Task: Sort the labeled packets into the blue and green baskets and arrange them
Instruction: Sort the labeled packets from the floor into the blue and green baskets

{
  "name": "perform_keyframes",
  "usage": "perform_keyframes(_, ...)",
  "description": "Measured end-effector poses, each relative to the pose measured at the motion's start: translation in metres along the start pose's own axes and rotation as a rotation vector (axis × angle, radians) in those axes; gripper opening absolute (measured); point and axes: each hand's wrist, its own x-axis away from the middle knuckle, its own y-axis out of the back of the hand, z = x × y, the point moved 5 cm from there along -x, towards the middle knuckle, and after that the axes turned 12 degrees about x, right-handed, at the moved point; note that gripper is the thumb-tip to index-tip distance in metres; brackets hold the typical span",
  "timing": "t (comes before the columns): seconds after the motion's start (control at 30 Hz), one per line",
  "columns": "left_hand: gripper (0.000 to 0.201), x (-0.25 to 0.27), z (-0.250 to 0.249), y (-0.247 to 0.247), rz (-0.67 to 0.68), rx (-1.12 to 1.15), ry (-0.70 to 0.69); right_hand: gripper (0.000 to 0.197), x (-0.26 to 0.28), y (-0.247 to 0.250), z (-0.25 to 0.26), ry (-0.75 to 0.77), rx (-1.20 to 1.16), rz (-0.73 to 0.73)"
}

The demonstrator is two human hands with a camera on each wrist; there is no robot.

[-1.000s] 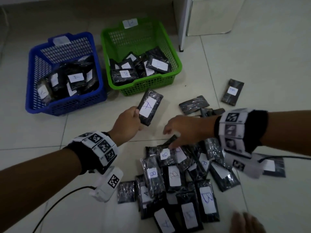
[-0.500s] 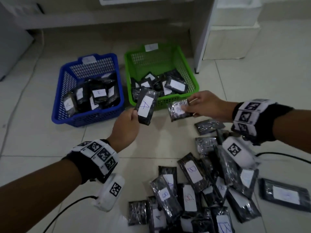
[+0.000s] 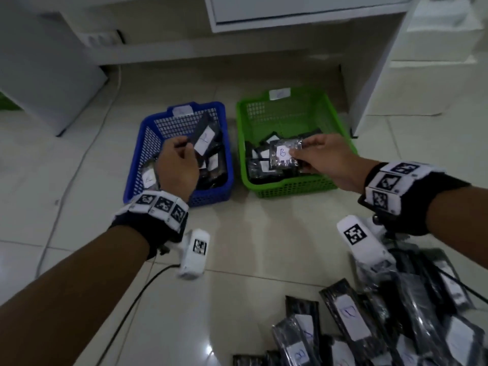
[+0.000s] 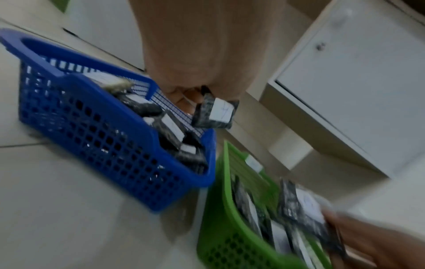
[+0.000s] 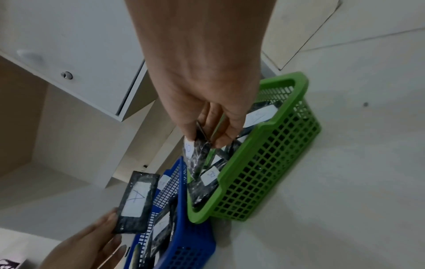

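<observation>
My left hand (image 3: 179,165) pinches a black packet labelled A (image 3: 204,136) by one end and holds it over the blue basket (image 3: 211,195). The same packet labelled A (image 4: 215,112) (image 5: 136,200) shows in both wrist views. My right hand (image 3: 322,159) pinches a black packet labelled B (image 3: 284,154) over the green basket (image 3: 290,188); this packet labelled B (image 5: 195,151) hangs edge-on from the fingers. Both baskets hold several labelled black packets.
A heap of loose black packets (image 3: 369,326) lies on the tiled floor at the lower right. White cabinets (image 3: 303,11) stand behind the baskets, a grey box (image 3: 45,75) at the back left. A cable (image 3: 126,307) trails under my left arm.
Both hands moved forward: the left carried packet A from in front of the baskets to above the blue one, the right carried packet B over the green one. The camera view shifted forward too.
</observation>
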Motion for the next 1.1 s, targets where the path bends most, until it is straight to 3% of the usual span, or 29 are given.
perform_keyframes(0.1, 0.026, -0.029, 0.023, 0.005, 0.049, -0.057, 0.191, 0.018, -0.014, -0.009, 0.007, -0.020, -0.016, -0.083)
perform_keyframes(0.17, 0.027, -0.029, 0.029, 0.007, 0.069, -0.042, 0.231, 0.016, -0.023, -0.010, 0.006, -0.053, -0.060, -0.146)
perform_keyframes(0.37, 0.030, 0.023, 0.015, -0.004, 0.104, -0.083, -0.084, 0.014, -0.043, -0.008, -0.017, -0.105, 0.175, -0.229)
perform_keyframes(0.43, 0.022, 0.044, 0.007, -0.012, 0.164, -0.095, -0.170, 0.016, -0.034, -0.004, -0.015, -0.035, 0.340, -0.257)
perform_keyframes(0.5, 0.015, 0.071, -0.003, -0.025, 0.322, -0.122, -0.266, 0.015, -0.020, 0.002, -0.006, 0.125, 0.497, -0.262)
perform_keyframes(0.57, 0.013, 0.102, -0.014, -0.042, 0.610, -0.184, -0.355, 0.019, 0.000, 0.002, 0.006, 0.323, 0.612, -0.190)
perform_keyframes(0.67, 0.013, 0.156, -0.009, -0.068, 1.172, -0.405, -0.375, 0.021, 0.034, 0.003, -0.003, 0.492, 0.732, -0.030)
perform_keyframes(0.73, 0.018, 0.188, -0.001, -0.074, 1.434, -0.539, -0.314, 0.017, 0.054, 0.005, -0.021, 0.522, 0.807, 0.131)
perform_keyframes(0.8, 0.040, 0.214, 0.007, -0.076, 1.619, -0.673, -0.208, 0.015, 0.073, 0.003, -0.046, 0.433, 0.868, 0.368)
perform_keyframes(0.9, 0.074, 0.240, 0.016, -0.072, 1.727, -0.774, 0.046, 0.020, 0.101, -0.003, -0.085, 0.316, 1.009, 0.632)
perform_keyframes(1.0, 0.076, 0.248, 0.020, -0.075, 1.691, -0.711, 0.112, 0.051, 0.122, -0.012, -0.121, 0.279, 1.184, 0.761)
perform_keyframes(1.1, 0.074, 0.250, 0.025, -0.076, 1.670, -0.634, 0.224, 0.061, 0.132, -0.021, -0.132, 0.309, 1.177, 0.807)
